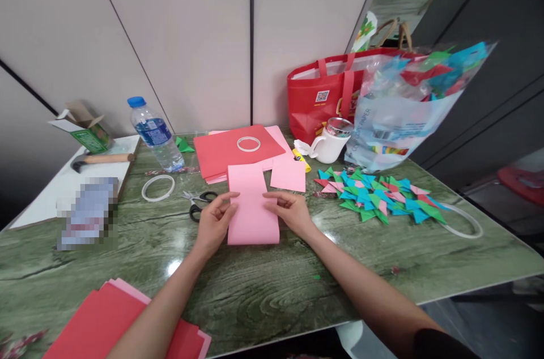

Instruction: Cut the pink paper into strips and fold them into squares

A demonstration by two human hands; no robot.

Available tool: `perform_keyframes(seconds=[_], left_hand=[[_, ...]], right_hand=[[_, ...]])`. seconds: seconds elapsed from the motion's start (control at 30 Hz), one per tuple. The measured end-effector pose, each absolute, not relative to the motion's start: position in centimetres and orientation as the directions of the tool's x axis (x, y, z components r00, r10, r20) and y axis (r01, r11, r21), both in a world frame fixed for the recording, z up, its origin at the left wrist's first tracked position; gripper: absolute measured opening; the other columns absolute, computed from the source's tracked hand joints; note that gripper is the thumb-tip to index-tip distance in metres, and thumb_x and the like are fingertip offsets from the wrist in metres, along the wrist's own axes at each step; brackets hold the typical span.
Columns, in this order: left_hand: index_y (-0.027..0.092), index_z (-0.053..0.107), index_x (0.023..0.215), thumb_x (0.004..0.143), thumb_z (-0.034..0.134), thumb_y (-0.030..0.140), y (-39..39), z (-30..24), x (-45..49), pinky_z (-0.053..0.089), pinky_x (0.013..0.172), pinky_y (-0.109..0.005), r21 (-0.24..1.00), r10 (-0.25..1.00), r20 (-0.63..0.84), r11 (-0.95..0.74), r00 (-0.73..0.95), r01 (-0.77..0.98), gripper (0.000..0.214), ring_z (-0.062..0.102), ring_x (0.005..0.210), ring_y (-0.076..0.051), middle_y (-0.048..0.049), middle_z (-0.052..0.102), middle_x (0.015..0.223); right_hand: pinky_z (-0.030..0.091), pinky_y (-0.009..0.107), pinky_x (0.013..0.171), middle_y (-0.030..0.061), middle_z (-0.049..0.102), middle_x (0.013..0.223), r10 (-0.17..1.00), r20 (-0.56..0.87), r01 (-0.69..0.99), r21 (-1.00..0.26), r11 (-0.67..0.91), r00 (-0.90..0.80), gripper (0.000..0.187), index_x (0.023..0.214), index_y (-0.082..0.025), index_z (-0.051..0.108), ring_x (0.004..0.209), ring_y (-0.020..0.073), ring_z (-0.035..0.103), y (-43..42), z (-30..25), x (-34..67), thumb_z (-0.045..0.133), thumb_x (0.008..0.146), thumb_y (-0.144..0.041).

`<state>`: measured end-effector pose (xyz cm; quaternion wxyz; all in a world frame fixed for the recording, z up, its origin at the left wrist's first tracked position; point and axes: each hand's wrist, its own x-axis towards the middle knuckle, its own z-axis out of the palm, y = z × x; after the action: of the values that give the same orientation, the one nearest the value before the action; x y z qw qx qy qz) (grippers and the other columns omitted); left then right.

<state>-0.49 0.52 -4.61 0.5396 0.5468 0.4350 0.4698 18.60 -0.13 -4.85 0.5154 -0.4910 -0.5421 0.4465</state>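
A strip of pink paper [254,217] stands bent over on the green table, its curved fold toward me. My left hand [215,220] pinches its left edge between thumb and fingers. On the opposite edge, my right hand [293,210] grips the same paper with thumb and fingertips. Just behind the right hand lies a small pink paper square [288,175]. Black-handled scissors [198,204] rest beside my left hand, partly hidden by it. Red paper sheets [229,149] with pink ones under them lie beyond, a tape roll [249,144] on top.
A water bottle [156,135], a tape roll [158,188] and a hammer [102,161] are at left. Folded paper pieces [378,195], a white mug [331,144], a red bag [310,98] and a plastic bag [386,121] stand right. Red sheets [102,322] lie near front left.
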Motion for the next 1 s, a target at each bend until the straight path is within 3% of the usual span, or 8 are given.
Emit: perform_keyframes(seconds=[0.1,0.23,0.3,0.57,0.77,0.87,1.0], left_hand=[[0.017,0.056,0.101,0.074,0.059,0.034,0.47,-4.71,-0.50,0.030,0.044,-0.016,0.999,0.982,0.049,-0.046,0.183,-0.020,0.032,0.042,0.044,-0.007,0.0057,0.053,0.053],[0.017,0.056,0.101,0.073,0.060,0.036,0.39,-4.74,-0.44,0.028,0.042,-0.017,0.999,0.981,0.032,-0.032,0.189,-0.004,0.034,0.043,0.043,-0.007,0.0054,0.052,0.052],[0.017,0.058,0.100,0.071,0.062,0.037,0.35,-4.65,-0.34,0.028,0.041,-0.017,1.000,0.981,0.031,-0.029,0.190,-0.012,0.035,0.043,0.043,-0.008,0.0051,0.052,0.052],[0.017,0.047,0.116,0.070,0.063,0.034,0.17,-4.12,0.02,0.030,0.041,-0.017,0.997,0.980,0.041,-0.027,0.195,-0.073,0.052,0.044,0.041,-0.008,0.0069,0.049,0.050],[0.016,0.057,0.102,0.069,0.063,0.035,0.08,-4.06,-0.04,0.030,0.041,-0.018,1.000,0.982,0.025,-0.021,0.187,-0.021,0.038,0.045,0.043,-0.009,0.0044,0.053,0.052],[0.017,0.057,0.098,0.071,0.061,0.035,0.02,-4.06,0.00,0.031,0.042,-0.018,1.000,0.981,0.020,-0.021,0.194,0.006,0.033,0.045,0.044,-0.009,0.0045,0.053,0.052],[0.015,0.055,0.097,0.073,0.059,0.035,-0.09,-3.95,0.12,0.031,0.043,-0.018,0.998,0.979,0.031,-0.041,0.201,0.046,0.031,0.044,0.045,-0.008,0.0043,0.053,0.052]], right_hand=[[0.019,0.021,0.042,-0.0075,0.031,0.045,0.989,0.144,0.100,-0.985,0.143,0.009,0.024,0.083,-0.016,0.067,0.044,0.0065,0.023,-0.09,-4.97,18.68,0.066,0.065,-0.032],[0.025,0.020,0.042,-0.0004,0.055,0.063,0.984,0.173,0.113,-0.978,0.176,-0.037,0.026,0.087,-0.018,0.067,0.046,0.0072,0.034,-0.06,-5.25,18.87,0.064,0.067,-0.034],[0.026,0.020,0.042,0.0012,0.060,0.068,0.984,0.173,0.163,-0.970,0.179,-0.051,0.026,0.088,-0.019,0.068,0.046,0.0074,0.035,-0.07,-5.32,18.95,0.063,0.068,-0.035],[0.027,0.020,0.041,-0.0012,0.056,0.052,0.985,0.169,0.223,-0.960,0.170,-0.024,0.026,0.086,-0.017,0.071,0.043,0.0067,0.032,-0.15,-5.23,18.94,0.063,0.069,-0.035],[0.024,0.020,0.040,-0.0029,0.053,0.047,0.984,0.175,0.235,-0.956,0.175,-0.019,0.023,0.084,-0.019,0.072,0.041,0.0067,0.031,-0.14,-5.22,18.97,0.063,0.069,-0.033],[0.028,0.021,0.041,-0.0008,0.061,0.056,0.983,0.180,0.227,-0.957,0.181,-0.023,0.021,0.084,-0.019,0.071,0.042,0.0076,0.038,-0.12,-5.23,18.95,0.063,0.068,-0.031],[0.041,0.023,0.052,0.0033,0.070,0.080,0.981,0.189,0.174,-0.966,0.193,-0.039,0.018,0.082,-0.019,0.070,0.060,0.0132,0.057,-0.07,-5.28,18.90,0.063,0.069,-0.029]])
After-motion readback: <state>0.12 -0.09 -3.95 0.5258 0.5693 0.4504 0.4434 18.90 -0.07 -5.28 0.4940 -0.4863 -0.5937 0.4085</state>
